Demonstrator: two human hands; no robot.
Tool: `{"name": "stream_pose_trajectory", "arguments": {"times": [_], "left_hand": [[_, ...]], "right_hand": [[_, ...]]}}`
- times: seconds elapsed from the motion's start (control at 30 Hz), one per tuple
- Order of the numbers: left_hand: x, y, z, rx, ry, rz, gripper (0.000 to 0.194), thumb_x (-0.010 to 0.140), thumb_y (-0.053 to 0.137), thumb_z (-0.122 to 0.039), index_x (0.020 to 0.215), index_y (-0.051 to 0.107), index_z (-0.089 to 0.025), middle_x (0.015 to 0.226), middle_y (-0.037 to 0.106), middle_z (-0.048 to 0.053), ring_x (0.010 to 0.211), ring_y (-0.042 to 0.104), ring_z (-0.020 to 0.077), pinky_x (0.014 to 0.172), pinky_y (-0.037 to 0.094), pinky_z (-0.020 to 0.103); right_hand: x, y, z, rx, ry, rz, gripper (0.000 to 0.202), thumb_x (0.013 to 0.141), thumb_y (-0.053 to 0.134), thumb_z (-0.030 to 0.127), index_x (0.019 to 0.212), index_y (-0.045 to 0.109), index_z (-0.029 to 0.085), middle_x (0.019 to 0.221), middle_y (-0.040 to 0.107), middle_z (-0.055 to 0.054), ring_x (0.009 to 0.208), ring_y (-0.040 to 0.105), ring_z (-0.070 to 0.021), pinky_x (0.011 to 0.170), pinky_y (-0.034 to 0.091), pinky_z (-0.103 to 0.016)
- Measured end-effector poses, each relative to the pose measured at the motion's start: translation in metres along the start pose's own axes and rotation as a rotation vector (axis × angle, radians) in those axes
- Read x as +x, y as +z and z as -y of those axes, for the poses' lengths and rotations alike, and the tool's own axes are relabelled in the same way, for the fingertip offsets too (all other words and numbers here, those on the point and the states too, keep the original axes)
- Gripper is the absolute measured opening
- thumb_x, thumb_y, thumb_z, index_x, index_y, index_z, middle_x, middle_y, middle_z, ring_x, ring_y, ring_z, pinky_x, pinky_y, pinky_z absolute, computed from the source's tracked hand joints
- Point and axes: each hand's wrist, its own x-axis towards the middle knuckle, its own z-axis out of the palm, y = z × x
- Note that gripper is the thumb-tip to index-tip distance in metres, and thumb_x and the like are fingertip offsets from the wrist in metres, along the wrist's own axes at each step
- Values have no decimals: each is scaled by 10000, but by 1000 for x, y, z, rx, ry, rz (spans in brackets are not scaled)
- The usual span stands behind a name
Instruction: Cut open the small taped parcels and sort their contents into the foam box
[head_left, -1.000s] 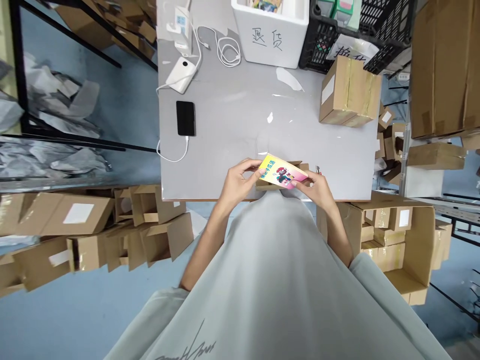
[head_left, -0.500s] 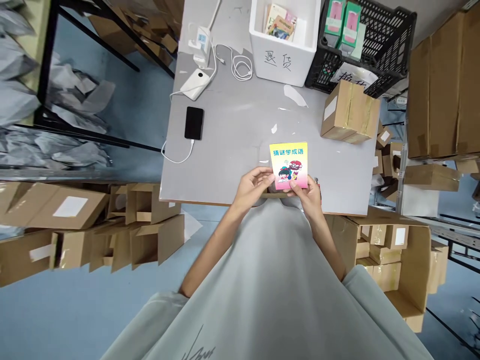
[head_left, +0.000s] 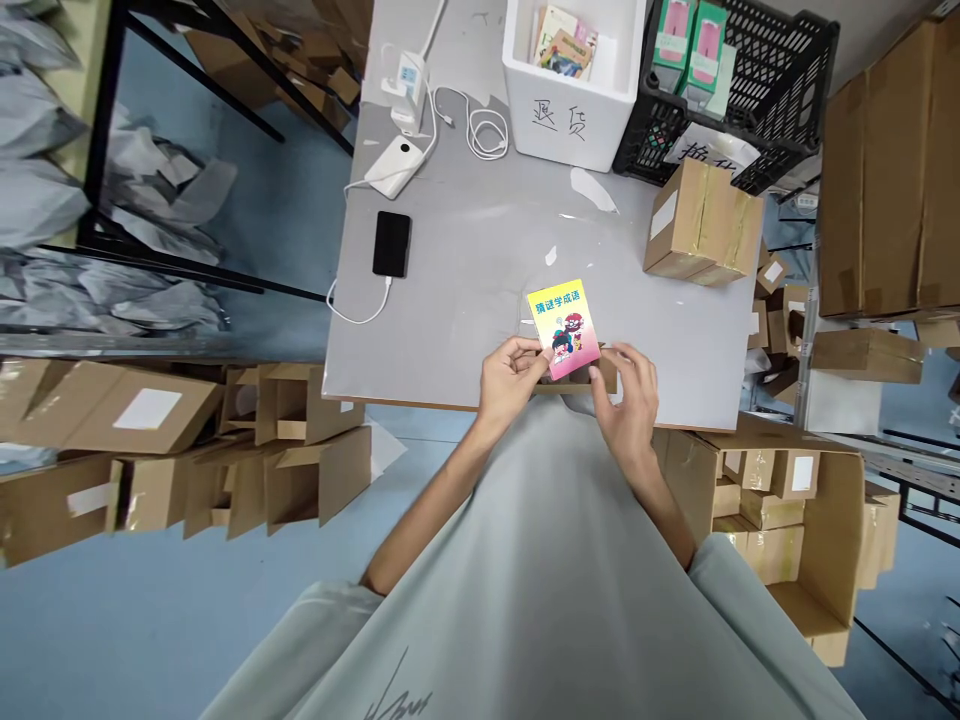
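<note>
A small yellow and pink booklet [head_left: 564, 325] with cartoon figures on its cover is tilted near the table's front edge. My left hand [head_left: 510, 380] pinches its lower left corner between thumb and fingers. Beneath the booklet, close against my shirt, lies a small open cardboard box [head_left: 609, 376], mostly hidden. To the right of the booklet, my right hand [head_left: 628, 395] has its thumb and fingers apart at the box's right side, holding nothing.
On the grey table [head_left: 450, 330] are a black phone [head_left: 391, 244], a white power bank [head_left: 394, 167] and cables at left. At the back stand a white bin [head_left: 570, 120] and a black crate [head_left: 787, 90]; a taped carton [head_left: 703, 222] is at right.
The booklet has moved slightly left and turned counterclockwise, staying in my left hand. My right hand has let go of it and opened, and more of the small box shows.
</note>
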Motion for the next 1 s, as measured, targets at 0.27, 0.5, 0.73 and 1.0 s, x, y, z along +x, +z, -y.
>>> {"name": "stream_pose_trajectory", "arguments": {"times": [0.27, 0.5, 0.73, 1.0], "left_hand": [[-19, 17, -4, 82, 110, 35, 418, 821, 947, -549, 933, 714, -221, 971, 851, 63, 802, 829, 199, 729, 683, 320], [-16, 8, -8, 153, 184, 90, 483, 877, 922, -587, 1158, 810, -211, 1157, 861, 113, 961, 831, 221, 916, 702, 379], [3, -18, 7, 95, 89, 68, 684, 800, 935, -764, 1164, 848, -192, 1151, 864, 133, 1008, 808, 259, 896, 673, 382], [-16, 0, -5, 305, 259, -60, 370, 923, 867, -599, 893, 849, -231, 881, 792, 32, 766, 675, 170, 737, 573, 313]], "right_hand": [[-10, 28, 4, -87, -9, 168, 402, 1059, 728, 391, 1429, 709, 233, 1537, 702, -195, 1448, 691, -371, 1177, 622, -547], [-2, 20, 0, 268, 224, 114, 206, 1047, 697, 497, 1076, 721, 295, 1120, 841, -70, 1026, 813, -268, 1014, 690, -457], [8, 3, -8, 652, 398, 207, 495, 906, 849, 737, 985, 678, 278, 1021, 863, -67, 990, 846, -278, 936, 726, -462], [-3, 23, -15, 581, 438, 112, 583, 925, 784, 824, 1063, 689, 266, 1084, 892, -106, 998, 872, -288, 960, 736, -486]]}}
